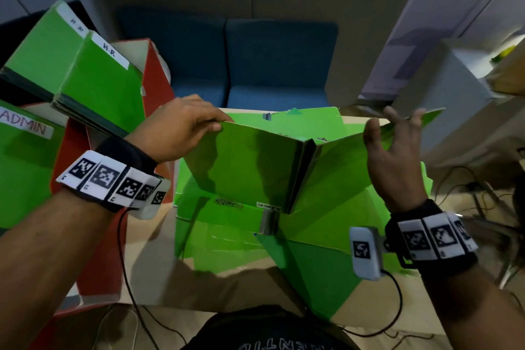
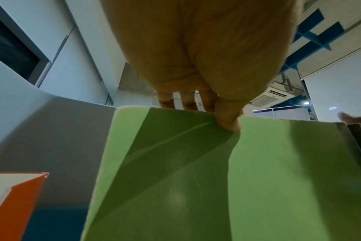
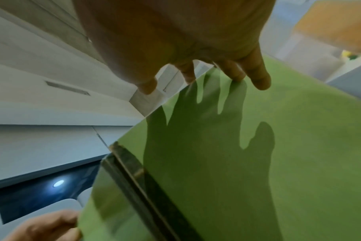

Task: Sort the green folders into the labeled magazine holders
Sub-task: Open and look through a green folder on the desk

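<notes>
An open green folder is held up over the table, spine toward me and covers spread in a V. My left hand pinches the top edge of its left cover, thumb in front and fingers behind. My right hand is spread with straight fingers touching the top edge of the right cover. More green folders lie piled on the table beneath. At the left, red magazine holders hold green folders labelled H-R and ADMIN.
The brown table runs under the pile. A blue sofa stands behind it. Black cables lie on the floor at the right, and white furniture stands at the far right.
</notes>
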The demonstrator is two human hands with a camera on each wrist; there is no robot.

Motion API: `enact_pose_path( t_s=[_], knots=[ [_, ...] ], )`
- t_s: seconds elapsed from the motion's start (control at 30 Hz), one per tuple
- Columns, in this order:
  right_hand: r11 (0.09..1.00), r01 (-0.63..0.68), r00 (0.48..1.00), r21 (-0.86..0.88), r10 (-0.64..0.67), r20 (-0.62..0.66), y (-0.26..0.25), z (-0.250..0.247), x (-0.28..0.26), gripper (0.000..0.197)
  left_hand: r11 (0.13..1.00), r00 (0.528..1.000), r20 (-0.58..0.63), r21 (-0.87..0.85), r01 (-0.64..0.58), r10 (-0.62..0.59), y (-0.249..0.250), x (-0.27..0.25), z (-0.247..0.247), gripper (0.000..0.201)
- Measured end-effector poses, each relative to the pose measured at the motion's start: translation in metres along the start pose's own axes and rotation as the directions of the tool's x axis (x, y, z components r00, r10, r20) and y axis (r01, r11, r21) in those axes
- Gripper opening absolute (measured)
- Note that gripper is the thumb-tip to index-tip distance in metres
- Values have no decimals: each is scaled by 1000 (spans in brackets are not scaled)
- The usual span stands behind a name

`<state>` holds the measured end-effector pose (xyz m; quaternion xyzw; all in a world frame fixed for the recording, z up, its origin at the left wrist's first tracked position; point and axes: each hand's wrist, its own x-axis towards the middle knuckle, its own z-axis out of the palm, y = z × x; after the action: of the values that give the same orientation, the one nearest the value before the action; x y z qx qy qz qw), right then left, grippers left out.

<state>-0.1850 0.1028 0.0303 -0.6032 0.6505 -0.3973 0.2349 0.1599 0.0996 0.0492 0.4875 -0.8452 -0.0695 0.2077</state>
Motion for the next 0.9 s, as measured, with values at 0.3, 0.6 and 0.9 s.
enact_pose_path(
  t_s=[0.3,0.6,0.9],
  knots=[
    [984,-107,983,142,83,165,-32,41,10,82,996,994,-76,-14,-86,84,4,20,8,24],
    [995,97,906,-5,-86,414,-66,45,8,76,993,976,-214,-101,-69,46,22,59,27,22],
    [942,334,888,-22,-307,342,-75,40,6,31,991,907,-419,-131,-10,-47,36,74,57,43]
  ],
)
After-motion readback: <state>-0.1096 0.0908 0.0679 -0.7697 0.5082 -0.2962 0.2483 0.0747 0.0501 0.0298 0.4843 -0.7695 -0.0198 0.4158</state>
